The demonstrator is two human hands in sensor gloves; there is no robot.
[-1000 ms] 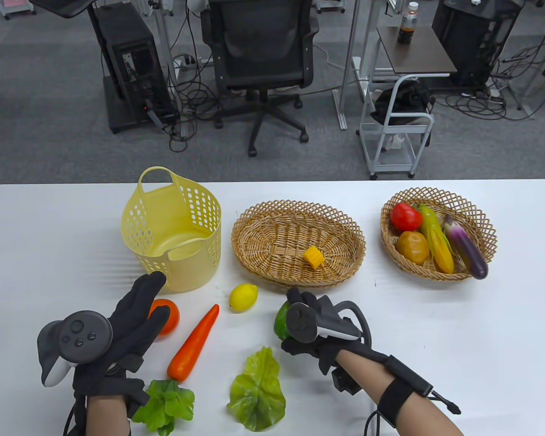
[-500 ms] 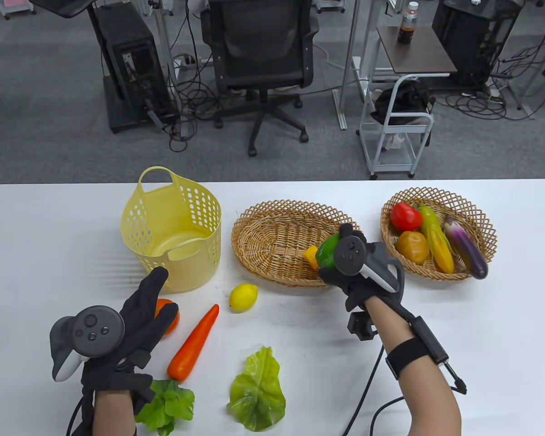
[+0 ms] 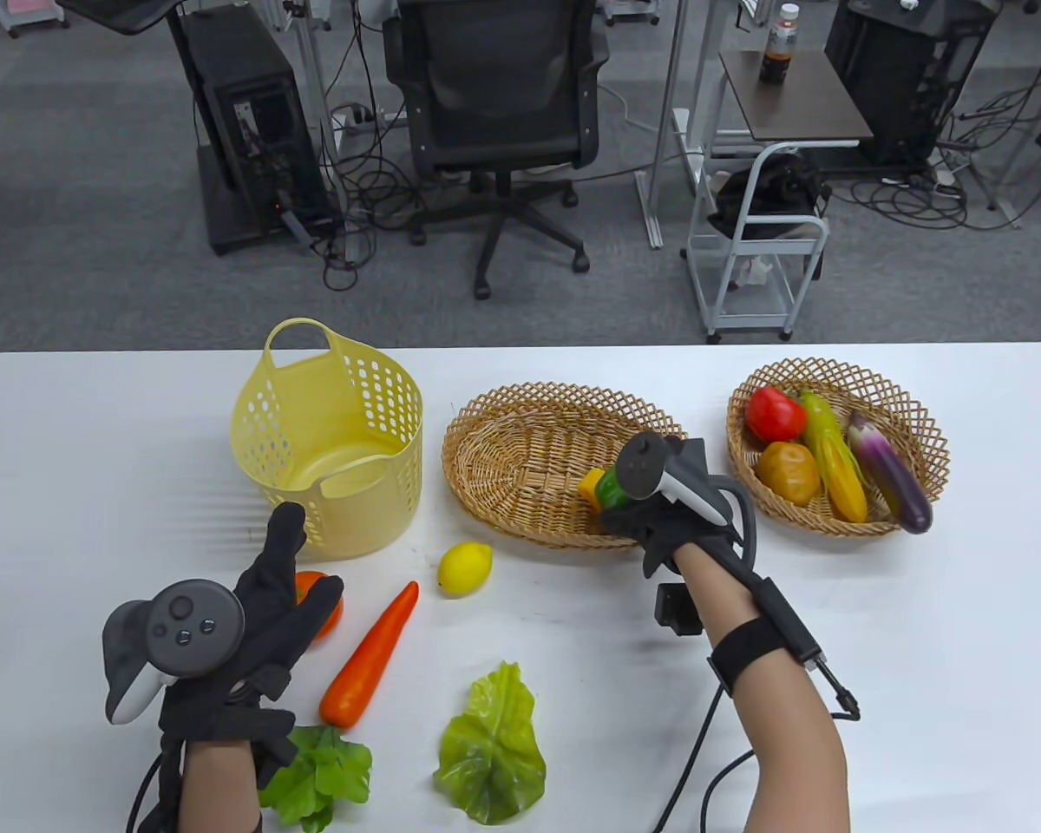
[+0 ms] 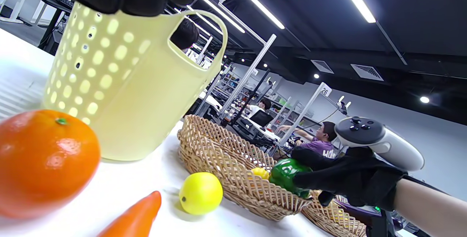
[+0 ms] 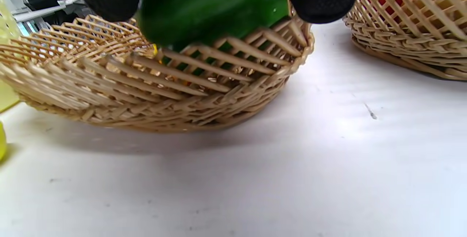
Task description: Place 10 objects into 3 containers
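Gripping the green pepper (image 3: pixel 611 488) over the middle basket's (image 3: pixel 520 416) lower-right rim, the right hand (image 3: pixel 659 499) risks spilling it onto the worktop (image 3: pixel 919 625) if released early.

1. Far row, left to right: plastic basket (image 3: pixel 330 442), middle wicker basket (image 3: pixel 520 451), right wicker basket (image 3: pixel 919 434).
2. Right basket holds tomato (image 3: pixel 775 414), potato (image 3: pixel 788 473), corn (image 3: pixel 833 455), eggplant (image 3: pixel 890 471).
3. My right hand (image 3: pixel 659 512) holds the pepper (image 3: pixel 611 488) over the middle basket's near-right rim, beside the cheese cube (image 3: pixel 590 482) inside.
4. Near row: orange (image 3: pixel 317 603) under my left hand (image 3: pixel 252 642), carrot (image 3: pixel 369 659) to its right, lemon (image 3: pixel 465 568) further right.
5. Nearest edge: leafy greens (image 3: pixel 317 772) left, lettuce leaf (image 3: pixel 492 746) right.
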